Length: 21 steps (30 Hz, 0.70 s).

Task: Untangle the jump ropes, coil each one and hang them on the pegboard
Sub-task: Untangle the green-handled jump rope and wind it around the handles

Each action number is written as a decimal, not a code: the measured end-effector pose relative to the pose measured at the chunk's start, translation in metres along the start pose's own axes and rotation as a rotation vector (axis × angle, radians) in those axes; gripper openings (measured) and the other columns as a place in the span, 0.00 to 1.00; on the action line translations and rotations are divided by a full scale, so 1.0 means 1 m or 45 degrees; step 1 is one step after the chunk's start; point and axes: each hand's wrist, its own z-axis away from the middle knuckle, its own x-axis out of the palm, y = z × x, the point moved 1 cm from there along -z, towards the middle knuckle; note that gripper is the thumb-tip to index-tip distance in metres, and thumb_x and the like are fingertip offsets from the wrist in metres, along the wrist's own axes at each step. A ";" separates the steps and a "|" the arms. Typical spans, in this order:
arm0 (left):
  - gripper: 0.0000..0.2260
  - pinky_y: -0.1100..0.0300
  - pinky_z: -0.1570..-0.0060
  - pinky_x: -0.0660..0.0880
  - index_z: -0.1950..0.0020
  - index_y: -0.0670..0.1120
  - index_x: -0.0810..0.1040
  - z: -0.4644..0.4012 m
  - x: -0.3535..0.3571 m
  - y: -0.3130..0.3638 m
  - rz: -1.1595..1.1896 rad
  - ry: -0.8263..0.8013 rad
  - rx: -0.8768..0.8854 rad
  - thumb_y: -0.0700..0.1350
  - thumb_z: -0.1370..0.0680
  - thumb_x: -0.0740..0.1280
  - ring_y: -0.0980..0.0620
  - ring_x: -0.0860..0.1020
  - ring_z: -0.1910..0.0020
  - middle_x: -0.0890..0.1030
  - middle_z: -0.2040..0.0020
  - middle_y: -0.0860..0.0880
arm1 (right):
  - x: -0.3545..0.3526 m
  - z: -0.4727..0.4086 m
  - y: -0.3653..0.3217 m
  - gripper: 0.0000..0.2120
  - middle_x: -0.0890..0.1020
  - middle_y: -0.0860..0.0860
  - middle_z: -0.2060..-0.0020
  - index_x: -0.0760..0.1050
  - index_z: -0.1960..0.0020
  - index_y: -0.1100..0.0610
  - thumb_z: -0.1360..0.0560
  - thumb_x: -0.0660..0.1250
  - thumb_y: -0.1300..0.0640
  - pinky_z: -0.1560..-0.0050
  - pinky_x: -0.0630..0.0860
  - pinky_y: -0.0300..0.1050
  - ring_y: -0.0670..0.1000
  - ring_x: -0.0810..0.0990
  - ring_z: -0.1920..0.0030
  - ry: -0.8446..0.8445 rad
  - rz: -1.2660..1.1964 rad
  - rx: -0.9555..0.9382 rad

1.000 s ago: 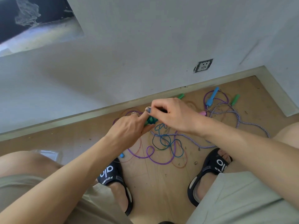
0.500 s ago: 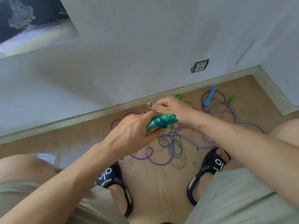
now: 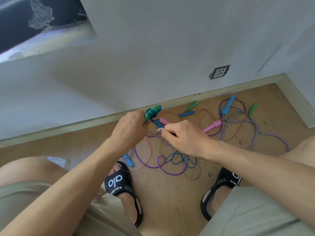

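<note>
Gripping a green handle (image 3: pixel 152 111) wound about with teal cord (image 3: pixel 150 114), the left hand (image 3: pixel 130 128) is holding it up in front of the skirting board (image 3: pixel 71 127); the fingers are curling round the handle's lower part and hiding it, so only the top end is showing. The right hand (image 3: pixel 183 136) is pinching a stretch of the teal cord just beside the left hand, thumb and forefinger closing on it, though the remaining fingers are folding under the palm and cannot be made out. Whether one handle or two are lying in the left hand's grip, I cannot tell.

The rest of the jump ropes (image 3: pixel 173 160) are lying tangled on the wooden floor (image 3: pixel 167 198) between the two black sandals (image 3: pixel 121 186): purple, teal and thin reddish loops are crossing one another, and their paths are too knotted to follow. A striped white-and-purple rope (image 3: pixel 255 133) is snaking off to the right, where the right forearm is cutting part of it off. Pink handles (image 3: pixel 212 126), blue handles (image 3: pixel 227 107) and green handles (image 3: pixel 191 105) are resting near the wall. A wall socket (image 3: pixel 219 72) is sitting above them. A clear plastic thing (image 3: pixel 56 160) is peeking out beside the left knee, mostly hidden.
</note>
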 end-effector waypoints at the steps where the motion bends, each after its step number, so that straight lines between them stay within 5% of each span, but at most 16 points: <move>1: 0.07 0.51 0.65 0.73 0.52 0.42 0.73 0.000 0.002 -0.002 -0.078 -0.009 0.019 0.45 0.21 0.62 0.38 0.77 0.61 0.78 0.59 0.42 | -0.004 0.000 -0.002 0.24 0.64 0.48 0.78 0.61 0.71 0.55 0.18 0.60 0.48 0.72 0.60 0.39 0.49 0.63 0.74 0.044 0.011 -0.058; 5: 0.06 0.52 0.64 0.71 0.46 0.43 0.73 0.008 0.011 0.005 -0.318 -0.062 0.182 0.45 0.19 0.61 0.38 0.80 0.57 0.80 0.54 0.42 | -0.020 -0.010 -0.003 0.24 0.63 0.48 0.77 0.62 0.70 0.55 0.19 0.62 0.48 0.70 0.59 0.46 0.49 0.63 0.73 0.151 -0.027 -0.191; 10: 0.07 0.53 0.66 0.69 0.44 0.44 0.72 0.029 0.022 0.040 -0.470 -0.177 0.500 0.47 0.18 0.58 0.44 0.76 0.64 0.76 0.59 0.49 | -0.037 -0.020 0.000 0.25 0.68 0.50 0.78 0.63 0.71 0.56 0.19 0.63 0.46 0.71 0.60 0.43 0.51 0.65 0.73 0.169 0.017 -0.215; 14: 0.10 0.52 0.64 0.72 0.46 0.46 0.72 0.041 0.008 0.057 -0.367 -0.144 0.657 0.52 0.19 0.61 0.40 0.78 0.61 0.79 0.57 0.46 | -0.045 -0.027 0.016 0.27 0.67 0.46 0.81 0.61 0.73 0.52 0.19 0.64 0.46 0.73 0.58 0.38 0.47 0.64 0.77 0.156 -0.095 -0.067; 19: 0.14 0.53 0.76 0.71 0.60 0.47 0.67 0.047 -0.008 0.062 -0.096 0.060 0.780 0.46 0.29 0.73 0.40 0.75 0.73 0.76 0.70 0.46 | -0.037 -0.029 0.025 0.27 0.66 0.48 0.77 0.67 0.72 0.58 0.20 0.64 0.45 0.72 0.59 0.38 0.45 0.63 0.75 -0.017 -0.242 0.104; 21: 0.11 0.52 0.73 0.73 0.57 0.44 0.74 0.045 -0.015 0.060 0.035 0.113 0.726 0.47 0.30 0.73 0.41 0.77 0.71 0.78 0.68 0.47 | -0.028 -0.027 0.027 0.27 0.69 0.49 0.76 0.69 0.74 0.56 0.20 0.64 0.44 0.70 0.61 0.42 0.46 0.66 0.73 -0.089 -0.344 0.186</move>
